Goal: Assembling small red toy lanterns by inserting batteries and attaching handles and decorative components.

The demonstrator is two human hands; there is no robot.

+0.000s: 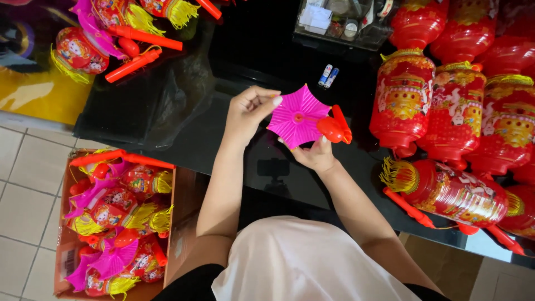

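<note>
Assembly step, it seems: left hand (252, 111) pinches edge of pink pleated disc (297, 116), right hand (316, 155) grips red handle piece (336, 127) w/ it. Next probably needs careful centre alignment.

Bright even light, sharp focus, glossy black table (267, 50) reflections.

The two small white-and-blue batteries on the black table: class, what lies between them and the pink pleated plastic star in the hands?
In the head view, only bare black tabletop lies between the batteries and the pink star.
</note>
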